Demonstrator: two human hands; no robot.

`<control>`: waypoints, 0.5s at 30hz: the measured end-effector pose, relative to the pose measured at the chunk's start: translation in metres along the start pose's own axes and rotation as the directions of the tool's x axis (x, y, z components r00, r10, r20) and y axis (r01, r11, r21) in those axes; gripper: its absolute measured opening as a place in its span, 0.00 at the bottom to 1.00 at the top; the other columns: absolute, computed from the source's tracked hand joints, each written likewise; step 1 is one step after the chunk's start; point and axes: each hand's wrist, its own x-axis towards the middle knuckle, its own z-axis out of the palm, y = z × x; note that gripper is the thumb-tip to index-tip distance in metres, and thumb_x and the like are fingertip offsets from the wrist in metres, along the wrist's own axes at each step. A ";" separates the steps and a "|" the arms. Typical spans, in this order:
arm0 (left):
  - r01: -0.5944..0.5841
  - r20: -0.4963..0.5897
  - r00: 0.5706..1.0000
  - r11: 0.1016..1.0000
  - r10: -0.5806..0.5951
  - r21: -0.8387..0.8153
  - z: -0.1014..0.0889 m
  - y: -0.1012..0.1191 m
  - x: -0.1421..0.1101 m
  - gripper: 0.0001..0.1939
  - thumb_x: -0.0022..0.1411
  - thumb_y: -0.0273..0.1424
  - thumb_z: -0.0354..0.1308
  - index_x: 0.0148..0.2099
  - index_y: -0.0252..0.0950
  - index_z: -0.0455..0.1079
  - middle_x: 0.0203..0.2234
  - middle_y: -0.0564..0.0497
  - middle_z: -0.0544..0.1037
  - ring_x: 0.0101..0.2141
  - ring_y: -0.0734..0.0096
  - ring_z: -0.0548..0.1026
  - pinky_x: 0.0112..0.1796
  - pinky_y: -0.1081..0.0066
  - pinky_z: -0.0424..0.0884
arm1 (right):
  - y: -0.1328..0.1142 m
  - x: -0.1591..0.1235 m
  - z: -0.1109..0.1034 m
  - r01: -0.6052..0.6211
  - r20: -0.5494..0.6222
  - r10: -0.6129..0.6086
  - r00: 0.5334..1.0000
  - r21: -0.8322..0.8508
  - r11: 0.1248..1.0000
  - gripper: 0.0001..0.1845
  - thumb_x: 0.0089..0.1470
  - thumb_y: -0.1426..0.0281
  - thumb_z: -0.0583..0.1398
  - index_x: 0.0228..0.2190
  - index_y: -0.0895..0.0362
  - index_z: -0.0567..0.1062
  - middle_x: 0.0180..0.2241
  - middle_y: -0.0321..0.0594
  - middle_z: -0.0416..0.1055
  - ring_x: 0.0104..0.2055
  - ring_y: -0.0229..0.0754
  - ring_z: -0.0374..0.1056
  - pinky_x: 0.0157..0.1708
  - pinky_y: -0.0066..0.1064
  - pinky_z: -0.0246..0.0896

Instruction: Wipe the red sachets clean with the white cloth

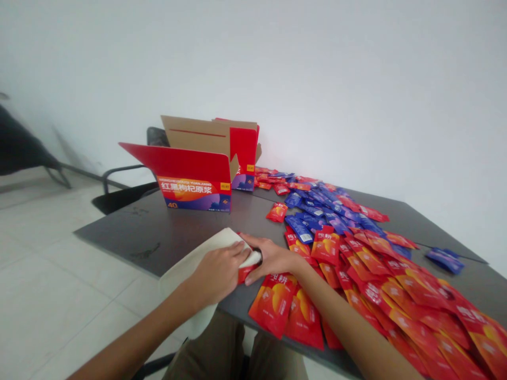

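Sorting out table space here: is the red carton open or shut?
Open: the red carton has its top flaps raised and spread outward, with brown card showing on the far flap.

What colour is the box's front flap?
The flap is bright red on the inside, as the head view shows.

One head-worn camera looks forward and down from behind the left hand (pixel 218 273) and right hand (pixel 273 259), close above them. Past the fingers (pixel 240 252), it faces a flat dark-grey table (pixel 178 221) and a plain white wall (pixel 253 68).
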 end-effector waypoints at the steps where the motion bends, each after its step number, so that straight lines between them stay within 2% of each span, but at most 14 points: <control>1: -0.027 0.005 1.000 1.000 0.027 -0.004 0.000 0.004 -0.003 0.23 0.58 0.21 0.50 0.57 0.31 0.66 0.55 0.42 0.72 0.58 0.62 0.66 0.58 0.64 0.62 | 0.000 0.000 0.000 0.009 0.005 -0.009 1.000 -0.002 1.000 0.65 0.27 0.57 0.73 0.63 0.54 0.52 0.64 0.48 0.54 0.66 0.55 0.50 0.65 0.46 0.42; 4: -0.050 0.006 0.999 0.999 0.051 -0.018 0.000 0.005 -0.004 0.23 0.59 0.21 0.49 0.57 0.32 0.66 0.55 0.42 0.71 0.58 0.63 0.66 0.58 0.64 0.62 | 0.000 0.001 0.000 0.011 0.003 -0.011 1.000 -0.007 1.000 0.65 0.26 0.57 0.74 0.63 0.55 0.52 0.64 0.48 0.53 0.66 0.56 0.50 0.65 0.46 0.42; 9: 0.063 0.025 0.998 0.998 -0.062 -0.014 -0.001 -0.015 0.007 0.21 0.60 0.21 0.48 0.55 0.33 0.67 0.54 0.42 0.73 0.55 0.61 0.70 0.55 0.61 0.65 | 0.001 0.000 0.002 -0.020 -0.030 0.020 0.999 0.018 1.000 0.64 0.28 0.56 0.73 0.63 0.53 0.52 0.63 0.47 0.57 0.65 0.55 0.53 0.65 0.46 0.42; 15: -0.077 0.012 0.997 0.996 0.078 -0.046 0.001 0.003 -0.005 0.23 0.60 0.21 0.49 0.58 0.31 0.65 0.56 0.42 0.71 0.58 0.63 0.65 0.59 0.64 0.61 | 0.002 0.001 0.000 0.059 -0.014 -0.058 0.998 0.044 0.997 0.63 0.27 0.59 0.74 0.63 0.52 0.54 0.64 0.45 0.56 0.65 0.54 0.53 0.64 0.43 0.45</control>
